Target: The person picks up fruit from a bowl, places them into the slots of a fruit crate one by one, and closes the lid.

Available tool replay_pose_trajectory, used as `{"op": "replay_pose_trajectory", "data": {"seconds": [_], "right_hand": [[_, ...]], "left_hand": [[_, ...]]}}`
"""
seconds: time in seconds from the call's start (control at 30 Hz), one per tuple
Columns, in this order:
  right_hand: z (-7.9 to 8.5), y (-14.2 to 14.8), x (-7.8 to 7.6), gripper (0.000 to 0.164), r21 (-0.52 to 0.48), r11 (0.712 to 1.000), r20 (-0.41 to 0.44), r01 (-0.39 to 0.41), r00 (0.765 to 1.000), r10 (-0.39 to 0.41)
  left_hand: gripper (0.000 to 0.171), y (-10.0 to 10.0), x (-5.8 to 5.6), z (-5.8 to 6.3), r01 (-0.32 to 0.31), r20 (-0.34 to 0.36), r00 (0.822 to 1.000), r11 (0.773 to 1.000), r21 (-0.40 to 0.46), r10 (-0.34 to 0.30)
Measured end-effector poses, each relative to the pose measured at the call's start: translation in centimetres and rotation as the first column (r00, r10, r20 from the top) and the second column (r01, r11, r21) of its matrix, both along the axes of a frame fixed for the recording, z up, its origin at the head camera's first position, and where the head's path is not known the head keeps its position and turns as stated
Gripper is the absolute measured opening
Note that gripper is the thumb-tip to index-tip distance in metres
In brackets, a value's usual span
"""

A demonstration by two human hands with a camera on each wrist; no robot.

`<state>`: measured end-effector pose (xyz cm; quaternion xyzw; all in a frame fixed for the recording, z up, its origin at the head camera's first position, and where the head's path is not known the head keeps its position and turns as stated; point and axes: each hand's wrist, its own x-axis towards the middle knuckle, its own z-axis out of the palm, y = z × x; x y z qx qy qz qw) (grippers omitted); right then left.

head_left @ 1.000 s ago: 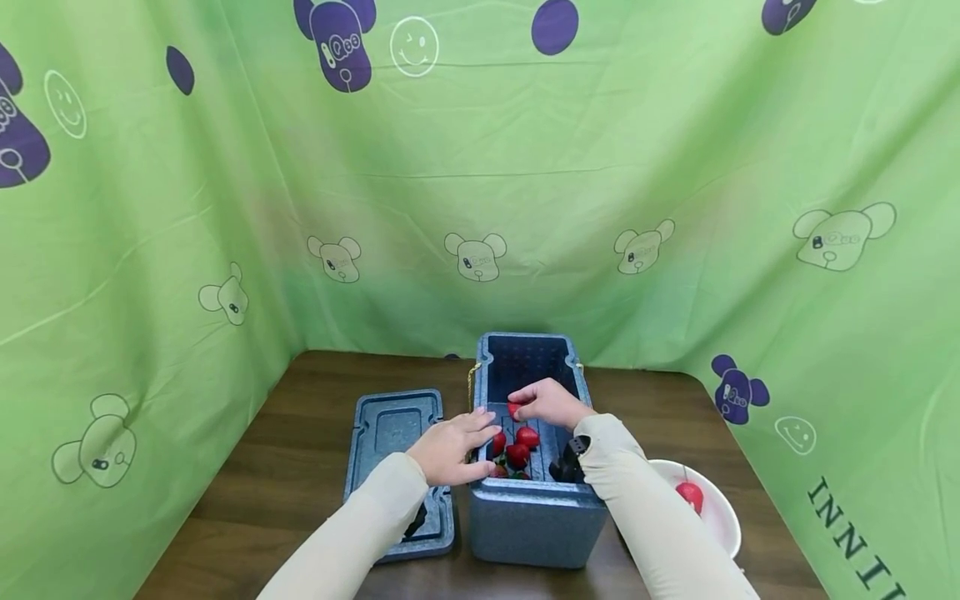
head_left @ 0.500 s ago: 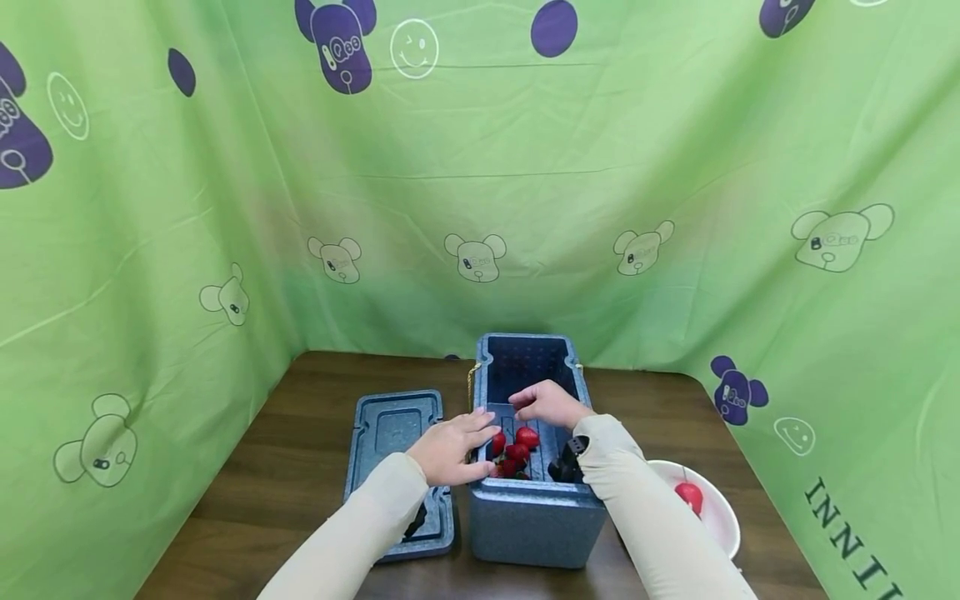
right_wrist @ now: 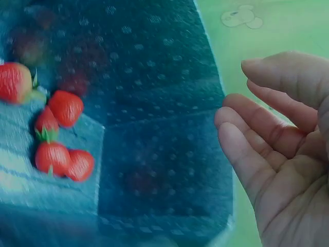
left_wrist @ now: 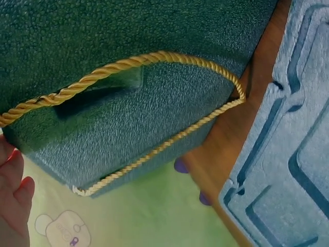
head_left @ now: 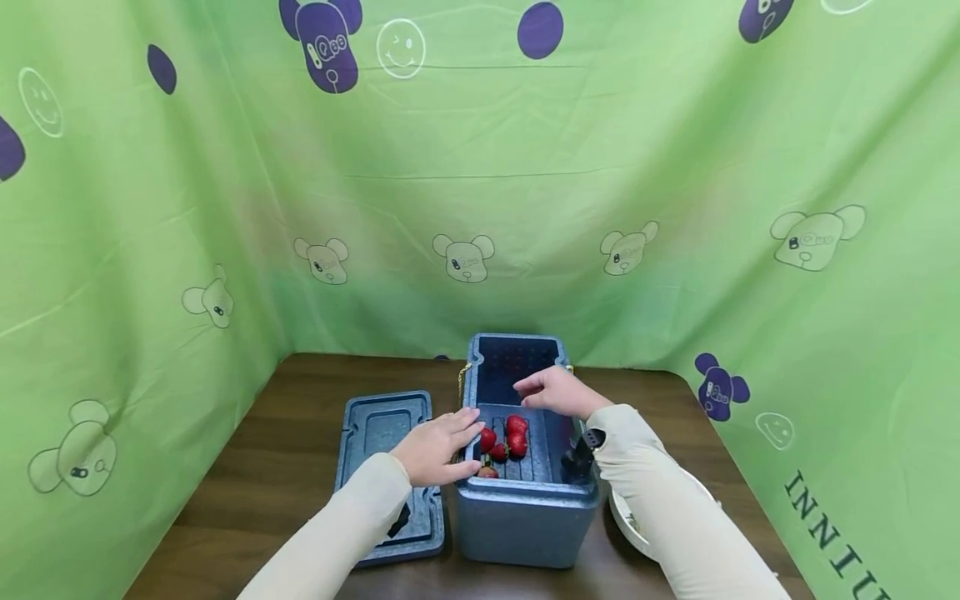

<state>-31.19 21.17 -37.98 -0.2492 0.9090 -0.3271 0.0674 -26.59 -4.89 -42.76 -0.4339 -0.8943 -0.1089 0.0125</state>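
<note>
Several red strawberries [head_left: 516,442] lie on the floor of a blue foam box [head_left: 525,527], toward its near left. In the right wrist view the strawberries [right_wrist: 53,158] show some green leaves. My left hand [head_left: 435,450] rests at the box's left rim, fingers extended and thumb near the front corner. Over the box, above the fruit, hovers my right hand [head_left: 557,392]. Seen from the right wrist, this hand [right_wrist: 288,134] has loosely bent fingers, a gap to the thumb and nothing in it.
Left of the box lies its blue lid [head_left: 382,429] on the brown wooden table [head_left: 247,475]. A white bowl [head_left: 628,529] stands at right, mostly behind the right sleeve. Yellow rope [left_wrist: 169,56] hangs on the box's side. Green printed cloth [head_left: 480,150] surrounds the table.
A strawberry that my right hand held a second ago has dropped among the others. The hand has since risen slightly and drawn right, its sleeve now covering more of the bowl.
</note>
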Motion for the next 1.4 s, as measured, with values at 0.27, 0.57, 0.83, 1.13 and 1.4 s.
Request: {"op": "replay_pose_trajectory", "data": {"seconds": [0.27, 0.57, 0.83, 1.13, 1.4], "right_hand": [[0.3, 4.6, 0.9, 0.029, -0.034, 0.988, -0.148, 0.149, 0.977, -0.153], [-1.5, 10.3, 2.5, 0.03, 0.008, 0.98, -0.127, 0.196, 0.973, -0.194], [-2.4, 13.7, 4.3, 0.032, 0.046, 0.984, -0.012, 0.17, 0.985, -0.17], [-5.4, 17.3, 6.2, 0.031, 0.087, 0.981, 0.175, 0.175, 0.966, -0.188], [-8.6, 19.1, 8.3, 0.03, 0.056, 0.964, 0.24, 0.258, 0.934, -0.264]], "left_hand": [[0.065, -0.8, -0.6, 0.3, -0.006, -0.034, 0.999, 0.999, -0.044, 0.004], [0.065, -0.7, 0.0, 0.7, -0.009, 0.011, 1.0, 0.998, -0.066, 0.01], [0.064, -0.4, 0.3, 1.3, 0.005, 0.042, 0.999, 0.994, -0.106, -0.001], [0.065, -0.5, 0.1, 1.4, 0.009, 0.054, 0.999, 0.996, -0.086, -0.005], [0.065, -0.1, 0.1, 1.3, 0.016, 0.036, 0.999, 0.996, -0.085, -0.013]]}}
